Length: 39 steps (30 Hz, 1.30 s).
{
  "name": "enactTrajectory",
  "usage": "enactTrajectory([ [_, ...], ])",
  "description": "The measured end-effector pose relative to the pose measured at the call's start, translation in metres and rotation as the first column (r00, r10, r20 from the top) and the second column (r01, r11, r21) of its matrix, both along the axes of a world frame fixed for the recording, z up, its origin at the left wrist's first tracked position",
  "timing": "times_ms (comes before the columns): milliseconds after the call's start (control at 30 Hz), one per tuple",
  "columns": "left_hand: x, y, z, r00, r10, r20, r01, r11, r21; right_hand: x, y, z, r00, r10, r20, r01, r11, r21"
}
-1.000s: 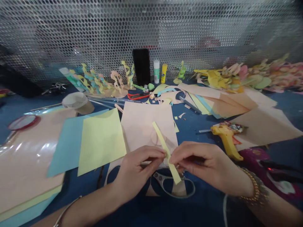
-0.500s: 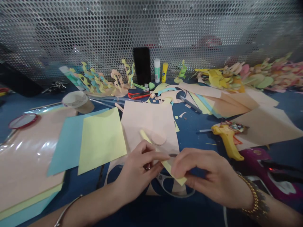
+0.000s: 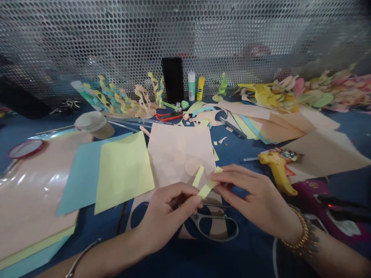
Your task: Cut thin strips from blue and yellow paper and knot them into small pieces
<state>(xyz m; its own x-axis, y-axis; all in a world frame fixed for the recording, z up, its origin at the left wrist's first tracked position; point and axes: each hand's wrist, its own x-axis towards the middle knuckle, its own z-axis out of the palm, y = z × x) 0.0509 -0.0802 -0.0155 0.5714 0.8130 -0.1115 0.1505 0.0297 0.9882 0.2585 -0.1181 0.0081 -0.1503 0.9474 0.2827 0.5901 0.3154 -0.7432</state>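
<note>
Between both hands is a yellow paper strip, bent into a V with its two ends pointing up and away. My left hand pinches it at the bend between thumb and fingers. On the right end, my right hand closes thumb and fingertips around the paper. Underneath lie scissors, their handles toward me and the rest partly covered by the hands. Just beyond the strip, a beige paper circle rests on a beige sheet.
Yellow paper and blue paper lie left, beside a paper cup. A yellow glue gun and a purple tool are at right. Glue sticks and a phone stand at the back, near curled paper pieces.
The strip was straight and slanted down to the right; now it is folded into a V. My right hand has moved up and slightly left with its end.
</note>
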Motion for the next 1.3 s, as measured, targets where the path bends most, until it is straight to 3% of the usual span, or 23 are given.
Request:
enactTrajectory([
  [167,0.001,0.001,0.001,0.998,0.036,0.057,-0.039,0.997,0.064,-0.004,-0.002,-0.003,0.995,-0.029,0.094,0.031,0.999,-0.02],
  [267,0.002,0.002,0.002,0.996,0.041,0.075,-0.053,0.983,0.175,-0.008,-0.004,0.0,0.997,0.022,0.078,-0.011,0.989,-0.145],
  [433,0.002,0.003,0.003,1.0,-0.002,0.012,-0.002,0.935,0.355,-0.014,-0.003,0.005,0.985,0.14,-0.104,-0.171,0.889,-0.425],
  [633,0.004,0.001,0.002,0.997,-0.078,-0.013,0.074,0.877,0.475,-0.009,-0.002,0.0,0.928,0.04,-0.371,-0.267,0.765,-0.586],
  [767,0.004,0.002,0.003,0.999,-0.037,0.005,0.032,0.912,0.41,-0.008,-0.002,-0.001,0.924,0.029,-0.382,-0.271,0.753,-0.6],
  [967,0.004,0.001,0.006,1.0,0.015,0.022,-0.018,0.988,0.155,-0.012,-0.004,0.0,0.95,-0.119,-0.289,-0.052,0.852,-0.521],
  [1167,0.004,-0.002,0.001,0.99,0.045,0.135,-0.036,0.997,-0.068,-0.014,-0.006,0.001,0.946,-0.111,-0.306,-0.052,0.877,-0.478],
  [1300,0.004,-0.003,0.0,0.984,0.032,0.177,-0.013,0.994,-0.109,-0.014,-0.007,0.002,0.952,-0.103,-0.29,-0.028,0.909,-0.415],
])
